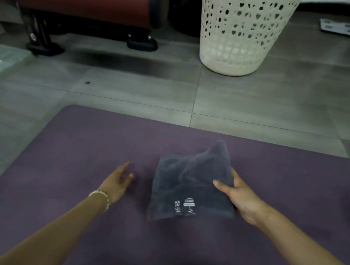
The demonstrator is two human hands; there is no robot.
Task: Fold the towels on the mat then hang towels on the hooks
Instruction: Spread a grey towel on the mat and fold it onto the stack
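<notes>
A dark grey towel (pixel 189 182), folded into a small square with white embroidery near its front corner, lies on the purple mat (pixel 83 147). Its far right corner is lifted into a peak. My right hand (pixel 240 195) grips the towel's right edge, thumb on top and fingers underneath. My left hand (pixel 118 180) rests on the mat a little to the left of the towel, fingers straight, not touching the cloth. A gold bracelet is on that wrist. No hooks are in view.
A cream perforated laundry basket (pixel 241 34) stands on the grey tiled floor beyond the mat. A dark red padded bench on black legs (pixel 79 5) is at the far left. A small metal base plate (pixel 340 27) lies at the far right.
</notes>
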